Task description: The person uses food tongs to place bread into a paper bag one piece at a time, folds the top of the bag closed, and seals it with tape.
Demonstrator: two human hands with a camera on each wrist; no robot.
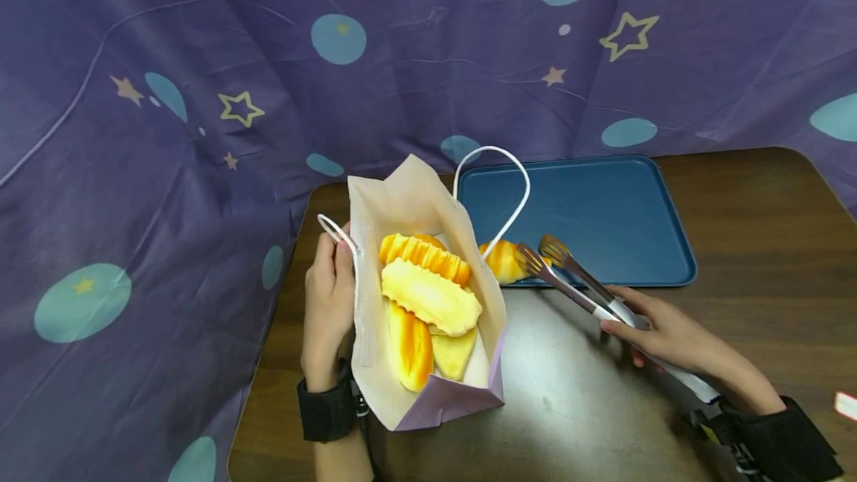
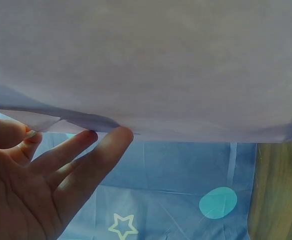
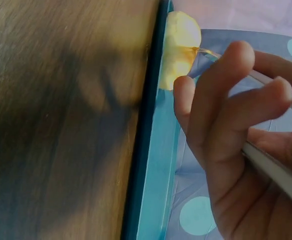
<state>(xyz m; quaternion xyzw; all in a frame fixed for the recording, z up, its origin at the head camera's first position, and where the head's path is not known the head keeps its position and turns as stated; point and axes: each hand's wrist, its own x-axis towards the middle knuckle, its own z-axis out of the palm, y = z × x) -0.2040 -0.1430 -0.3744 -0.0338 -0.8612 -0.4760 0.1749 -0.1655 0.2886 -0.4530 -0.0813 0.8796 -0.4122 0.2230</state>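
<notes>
A paper bag (image 1: 428, 407), pale inside and lilac outside, stands open-topped on the table with several bread pieces in it. On top lies a pale yellow loaf (image 1: 431, 296), beside a ridged roll (image 1: 425, 257), a long golden bun (image 1: 411, 348) and a triangular piece (image 1: 455, 354). My left hand (image 1: 329, 296) holds the bag's left side near a white handle (image 1: 335, 230); its fingertips show at the bag's edge in the left wrist view. My right hand (image 1: 669, 329) grips tongs (image 1: 589, 296), their ends apart, at a croissant (image 1: 502, 262) on the tray's near left corner.
The blue tray (image 1: 602, 207) lies behind the tongs, right of the bag, at the table's back. The bag's other white handle (image 1: 526, 184) loops over the tray's left end. A purple patterned cloth (image 1: 415, 110) hangs behind the wooden table (image 1: 756, 244).
</notes>
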